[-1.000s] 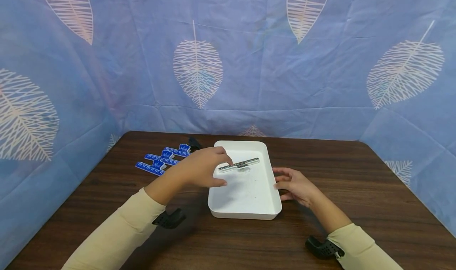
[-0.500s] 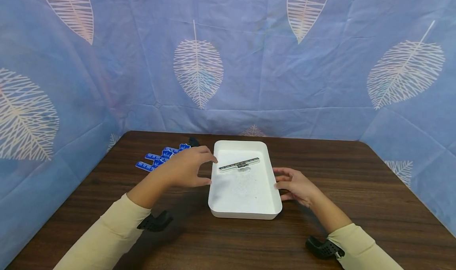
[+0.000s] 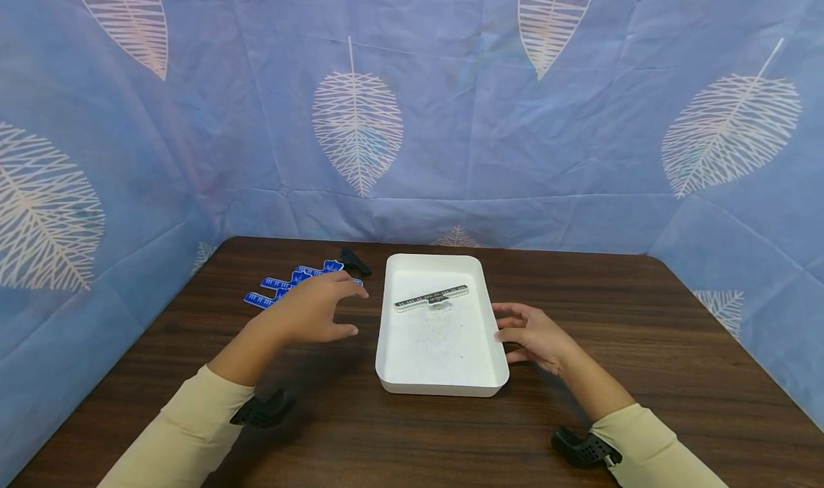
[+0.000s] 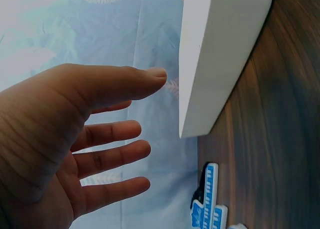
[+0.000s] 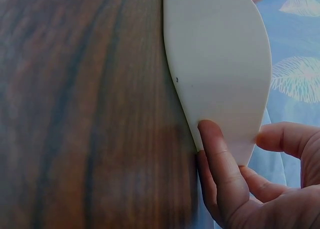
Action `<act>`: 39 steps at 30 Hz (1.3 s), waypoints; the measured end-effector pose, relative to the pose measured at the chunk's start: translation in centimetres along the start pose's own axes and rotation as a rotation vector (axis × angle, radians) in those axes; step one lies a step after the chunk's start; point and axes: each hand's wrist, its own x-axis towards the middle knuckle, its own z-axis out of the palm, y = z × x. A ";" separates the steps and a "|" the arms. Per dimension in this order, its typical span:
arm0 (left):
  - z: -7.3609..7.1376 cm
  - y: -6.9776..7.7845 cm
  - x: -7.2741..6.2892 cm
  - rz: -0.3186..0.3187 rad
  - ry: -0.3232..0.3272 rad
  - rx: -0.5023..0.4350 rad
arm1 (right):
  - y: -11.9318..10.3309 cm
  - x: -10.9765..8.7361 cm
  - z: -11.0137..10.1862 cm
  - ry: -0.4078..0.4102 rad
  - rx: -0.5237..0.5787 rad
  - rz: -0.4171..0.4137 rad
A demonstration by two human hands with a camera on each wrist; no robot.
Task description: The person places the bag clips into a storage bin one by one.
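Note:
A white tray (image 3: 438, 363) lies on the table, with one piano-key-patterned clip (image 3: 418, 303), black and white, inside it near the far half. My left hand (image 3: 302, 310) hovers to the tray's left with fingers spread and nothing between them; the left wrist view shows the palm bare. Partly hidden behind this hand are several blue clips (image 3: 259, 300) with the same key pattern. A black clip (image 3: 355, 261) lies beyond them. At the tray's right side, the fingertips of my right hand (image 3: 537, 339) touch its outer wall, and the thumb meets the rim.
The dark wooden table (image 3: 618, 295) extends on both sides of the tray. Blue cloth (image 3: 463, 116) with white leaf prints hangs behind it and at both sides. A black wrist mount (image 3: 582, 447) sits on the right arm.
My left hand has drawn back leftward from over the tray, leaving the black and white clip in it. The right hand and the tray have stayed still.

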 end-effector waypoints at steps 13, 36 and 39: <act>0.3 -3.3 -1.9 -0.130 0.016 0.013 | 0.0 0.0 0.0 0.005 0.002 0.007; 0.6 -8.3 -3.6 -0.352 0.052 0.023 | 0.1 0.0 -0.1 -0.002 -0.010 0.004; 1.0 -9.0 -3.7 -0.358 0.053 0.026 | 0.1 0.0 -0.1 -0.005 -0.008 0.003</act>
